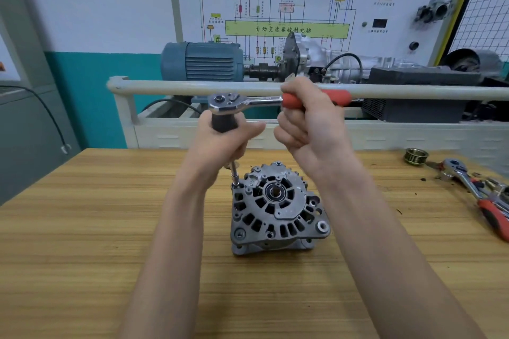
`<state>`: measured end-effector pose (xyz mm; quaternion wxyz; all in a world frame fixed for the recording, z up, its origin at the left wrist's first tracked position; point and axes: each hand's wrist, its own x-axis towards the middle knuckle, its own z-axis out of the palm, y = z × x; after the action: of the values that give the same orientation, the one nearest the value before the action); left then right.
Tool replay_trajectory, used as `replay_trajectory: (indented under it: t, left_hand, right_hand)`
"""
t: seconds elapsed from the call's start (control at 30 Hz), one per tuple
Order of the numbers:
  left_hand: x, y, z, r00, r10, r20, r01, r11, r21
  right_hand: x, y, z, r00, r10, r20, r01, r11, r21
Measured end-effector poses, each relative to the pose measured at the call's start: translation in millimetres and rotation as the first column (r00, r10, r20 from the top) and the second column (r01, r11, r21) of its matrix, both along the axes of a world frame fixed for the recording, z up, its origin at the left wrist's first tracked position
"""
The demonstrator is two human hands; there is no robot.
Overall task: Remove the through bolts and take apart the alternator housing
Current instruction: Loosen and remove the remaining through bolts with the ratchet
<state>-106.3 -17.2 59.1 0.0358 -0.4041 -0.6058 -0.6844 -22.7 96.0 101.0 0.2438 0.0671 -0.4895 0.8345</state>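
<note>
While the alternator [278, 209] stands upright just below the centre of the frame on the wooden bench [82, 228], its finned housing face and central shaft turned up toward the camera, both hands work a ratchet wrench [248, 103] raised well above it. Left hand [220, 140] curls round a dark grip directly under the ratchet head, from which a slim extension bar [234, 173] runs down, slightly tilted, to the upper left rim of the housing, where its tip sits on a bolt position at the edge. Right hand [308, 121] is clenched around the red handle, which reaches toward the right of the frame, level with a pale rail [165, 88] crossing behind it; handle and rail overlap in view, and how far apart they lie cannot be told. Bare bench surface lies open to the left of the alternator and in front of it toward the bottom edge, with both forearms crossing that lower space. Toward the right edge of the frame, well apart from the alternator, lie a ribbed pulley [416, 156] and a second ratchet [473, 190] with a red handle, near the bench's far edge. Behind the rail, in the upper half, stand a blue motor [201, 62] and a wiring diagram board [286, 8]
</note>
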Motion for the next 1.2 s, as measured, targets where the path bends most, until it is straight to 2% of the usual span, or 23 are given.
replay_trajectory:
  t: [0.1, 0.2, 0.27, 0.33, 0.4, 0.47, 0.53, 0.57, 0.63, 0.67, 0.73, 0.8, 0.87, 0.93, 1.0, 1.07, 1.13, 1.2]
  left_hand:
    - [-2, -12, -1, 0.974, -0.223, -0.049, 0.215, 0.966, -0.141]
    - [2, -7, -1, 0.968, -0.243, -0.060, 0.232, 0.961, -0.147]
    - [3, -1, 1, 0.989, -0.144, -0.036, 0.141, 0.988, -0.064]
    - [4, 9, 2, 0.999, 0.027, 0.030, -0.029, 0.997, 0.065]
    - [6, 22, 2, 0.968, 0.215, 0.131, -0.236, 0.955, 0.178]
    - [11, 31, 2, 0.930, 0.319, 0.185, -0.355, 0.908, 0.221]
    - [9, 27, 0, 0.947, 0.294, 0.130, -0.314, 0.931, 0.186]
    - [7, 21, 0, 0.971, 0.223, 0.082, -0.233, 0.962, 0.145]
    - [1, 6, -1, 1.000, -0.024, -0.005, 0.024, 0.998, 0.060]
    - [-2, 0, -1, 0.990, -0.134, -0.033, 0.134, 0.991, 0.009]
    - [-3, -7, 0, 0.969, -0.243, -0.053, 0.237, 0.967, -0.097]
    - [-3, -8, 0, 0.968, -0.247, -0.039, 0.241, 0.964, -0.117]
    - [-1, -5, 1, 0.985, -0.173, -0.001, 0.173, 0.984, -0.043]
    - [2, 4, 2, 0.998, -0.005, 0.062, 0.000, 0.997, 0.075]
    - [6, 16, 1, 0.974, 0.176, 0.145, -0.200, 0.965, 0.171]
    - [9, 22, 1, 0.949, 0.260, 0.176, -0.294, 0.933, 0.208]
    - [8, 17, 0, 0.969, 0.219, 0.114, -0.236, 0.958, 0.163]
    - [2, 6, -1, 0.998, 0.049, 0.025, -0.051, 0.995, 0.088]
  right_hand:
    - [-8, 15, 17, 0.969, 0.188, 0.161, -0.215, 0.963, 0.166]
    - [-11, 18, 23, 0.952, 0.234, 0.198, -0.271, 0.945, 0.185]
    - [-9, 14, 16, 0.972, 0.182, 0.150, -0.195, 0.978, 0.075]
    - [-6, 5, 2, 0.998, 0.032, 0.057, -0.030, 0.998, -0.047]
    - [1, -9, -13, 0.989, -0.138, -0.057, 0.130, 0.983, -0.128]
    - [7, -19, -22, 0.967, -0.216, -0.132, 0.191, 0.965, -0.180]
    - [9, -18, -21, 0.972, -0.195, -0.134, 0.170, 0.969, -0.177]
    - [9, -14, -16, 0.982, -0.158, -0.106, 0.141, 0.978, -0.151]
    - [3, -1, -4, 0.999, -0.042, -0.003, 0.042, 0.996, -0.073]
    - [0, 5, 3, 0.998, 0.023, 0.053, -0.021, 0.999, -0.031]
    - [-5, 12, 14, 0.985, 0.118, 0.124, -0.124, 0.992, 0.039]
    - [-7, 12, 17, 0.981, 0.144, 0.130, -0.153, 0.986, 0.063]
    - [-6, 7, 11, 0.993, 0.090, 0.083, -0.092, 0.995, 0.024]
    - [-2, -3, -3, 0.999, -0.046, -0.017, 0.046, 0.998, -0.033]
    - [3, -16, -15, 0.977, -0.180, -0.116, 0.170, 0.981, -0.094]
    - [5, -21, -19, 0.959, -0.226, -0.170, 0.206, 0.970, -0.129]
    - [6, -15, -14, 0.971, -0.181, -0.153, 0.169, 0.981, -0.092]
    - [2, -3, -4, 0.996, -0.065, -0.061, 0.064, 0.998, -0.011]
